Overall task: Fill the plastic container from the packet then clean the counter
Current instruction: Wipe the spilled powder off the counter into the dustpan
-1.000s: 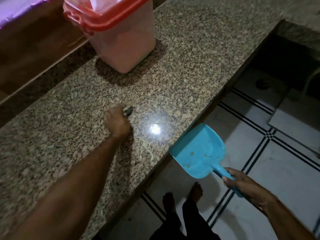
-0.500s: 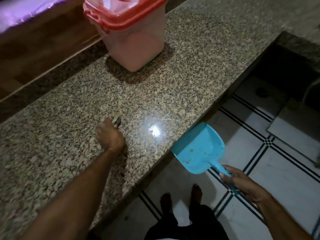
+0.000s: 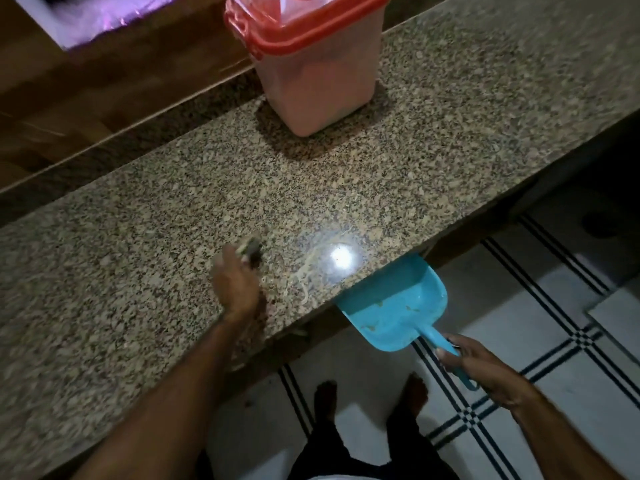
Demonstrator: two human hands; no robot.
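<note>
Left hand fisted, right hand gripping.

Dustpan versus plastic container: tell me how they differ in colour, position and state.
The dustpan is blue, while the plastic container is pale pink with a red lid. The dustpan is held by the right hand below the counter edge; the container stands on the counter. The dustpan is open with a few crumbs; the container is lidded. Both look plastic.

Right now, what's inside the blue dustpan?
A few small pale scraps lie on the dustpan floor. Its front lip is tucked under the counter edge, so anything there is hidden. The right hand grips its handle.
</note>
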